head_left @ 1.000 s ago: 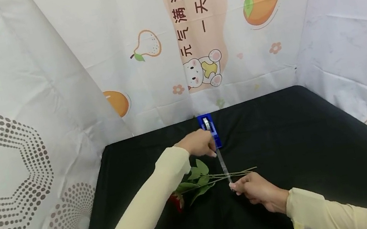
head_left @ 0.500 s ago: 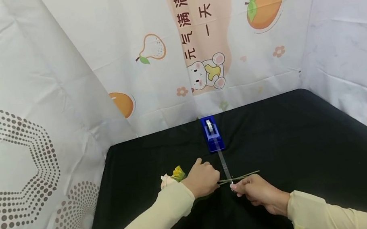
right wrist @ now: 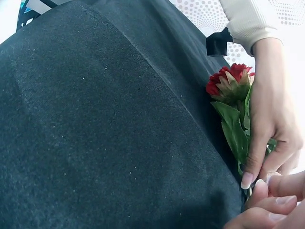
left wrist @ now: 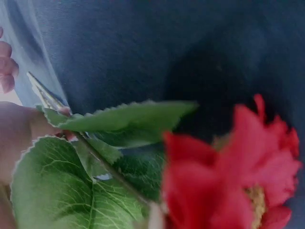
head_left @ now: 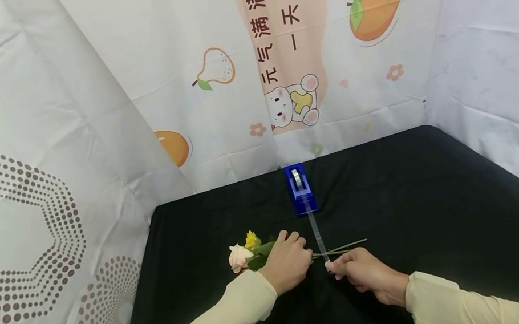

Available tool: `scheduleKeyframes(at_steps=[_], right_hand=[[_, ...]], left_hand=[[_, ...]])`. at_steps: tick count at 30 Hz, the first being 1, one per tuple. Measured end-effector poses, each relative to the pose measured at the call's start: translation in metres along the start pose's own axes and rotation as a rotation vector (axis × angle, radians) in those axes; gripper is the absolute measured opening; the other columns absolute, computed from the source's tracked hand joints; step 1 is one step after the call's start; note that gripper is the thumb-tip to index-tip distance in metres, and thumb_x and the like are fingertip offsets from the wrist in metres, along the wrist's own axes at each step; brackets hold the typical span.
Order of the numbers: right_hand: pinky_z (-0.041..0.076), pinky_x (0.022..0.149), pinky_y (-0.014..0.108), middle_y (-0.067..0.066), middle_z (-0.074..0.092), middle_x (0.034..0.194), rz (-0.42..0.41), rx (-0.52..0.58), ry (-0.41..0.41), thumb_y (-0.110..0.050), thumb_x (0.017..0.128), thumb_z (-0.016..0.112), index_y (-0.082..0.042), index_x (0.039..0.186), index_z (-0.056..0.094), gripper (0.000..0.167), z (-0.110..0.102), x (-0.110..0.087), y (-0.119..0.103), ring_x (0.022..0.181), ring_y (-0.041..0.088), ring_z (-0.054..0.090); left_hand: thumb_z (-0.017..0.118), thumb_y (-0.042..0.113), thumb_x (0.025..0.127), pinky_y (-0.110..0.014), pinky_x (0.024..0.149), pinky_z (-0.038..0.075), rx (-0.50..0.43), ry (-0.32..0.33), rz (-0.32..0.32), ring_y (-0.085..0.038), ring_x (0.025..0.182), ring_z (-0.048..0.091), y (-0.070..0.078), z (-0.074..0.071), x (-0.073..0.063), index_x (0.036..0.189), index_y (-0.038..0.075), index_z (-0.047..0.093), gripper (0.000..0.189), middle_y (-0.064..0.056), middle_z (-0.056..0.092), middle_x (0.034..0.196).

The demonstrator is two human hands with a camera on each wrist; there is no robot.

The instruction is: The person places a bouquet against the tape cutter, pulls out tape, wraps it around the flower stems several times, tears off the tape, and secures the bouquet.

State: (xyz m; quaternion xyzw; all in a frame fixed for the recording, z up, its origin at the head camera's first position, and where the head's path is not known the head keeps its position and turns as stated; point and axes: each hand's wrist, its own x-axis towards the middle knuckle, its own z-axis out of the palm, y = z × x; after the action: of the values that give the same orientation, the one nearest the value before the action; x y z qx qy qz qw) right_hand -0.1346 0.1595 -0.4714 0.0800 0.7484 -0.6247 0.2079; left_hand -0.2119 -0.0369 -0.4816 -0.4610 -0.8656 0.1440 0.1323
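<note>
My left grip (head_left: 285, 264) clasps the flower stems (head_left: 345, 247); right grip (head_left: 359, 272) pinches tape (head_left: 318, 235) drawn from dispenser (head_left: 300, 188). Taping step; next, I reckon, wrap tape round stems.

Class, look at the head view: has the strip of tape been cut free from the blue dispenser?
No, the tape strip runs unbroken from the blue dispenser to the right hand.

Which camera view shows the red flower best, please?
The left wrist view: the red flower fills the near right, though blurred, beside green leaves. The right wrist view shows it small behind the left hand. The head view hides it; only pink and yellow blooms show.
</note>
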Motion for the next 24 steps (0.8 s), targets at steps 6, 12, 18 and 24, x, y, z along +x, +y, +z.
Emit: scheduleKeyframes(at_steps=[6,12,18,24], right_hand=[[0.029,0.051,0.025,0.003,0.056,0.077,0.017,-0.003,0.019,-0.025,0.101,0.066,-0.001,0.088,0.07,0.027,0.003,-0.002,-0.001,0.051,0.01,0.027],[0.029,0.053,0.026,-0.003,0.041,0.064,0.015,0.005,0.022,-0.025,0.101,0.066,0.0,0.09,0.071,0.027,0.006,-0.004,-0.001,0.051,0.011,0.026],[0.03,0.053,0.025,0.005,0.065,0.084,-0.009,0.018,-0.002,-0.024,0.102,0.064,0.001,0.1,0.074,0.027,0.008,-0.003,-0.001,0.051,0.009,0.029],[0.03,0.052,0.025,0.007,0.073,0.091,-0.022,0.044,-0.014,-0.023,0.102,0.064,0.003,0.104,0.073,0.027,0.01,-0.003,0.0,0.052,0.009,0.033]], left_hand=[[0.07,0.028,0.098,-0.033,0.079,0.039,-0.12,-0.062,-0.021,-0.014,0.083,0.052,-0.001,-0.001,0.003,0.084,0.027,0.079,0.017,0.007,0.07,0.088],[0.07,0.024,0.096,-0.035,0.081,0.038,0.015,-0.004,0.031,-0.014,0.079,0.054,0.003,0.002,0.003,0.075,0.028,0.076,0.023,0.007,0.071,0.084],[0.067,0.026,0.099,-0.036,0.084,0.037,0.074,0.022,0.072,-0.015,0.084,0.053,0.003,0.001,0.003,0.077,0.028,0.077,0.025,0.008,0.072,0.082],[0.069,0.024,0.097,-0.034,0.087,0.041,-0.115,-0.008,0.001,-0.013,0.079,0.054,0.001,-0.008,0.005,0.083,0.026,0.08,0.018,0.01,0.07,0.074]])
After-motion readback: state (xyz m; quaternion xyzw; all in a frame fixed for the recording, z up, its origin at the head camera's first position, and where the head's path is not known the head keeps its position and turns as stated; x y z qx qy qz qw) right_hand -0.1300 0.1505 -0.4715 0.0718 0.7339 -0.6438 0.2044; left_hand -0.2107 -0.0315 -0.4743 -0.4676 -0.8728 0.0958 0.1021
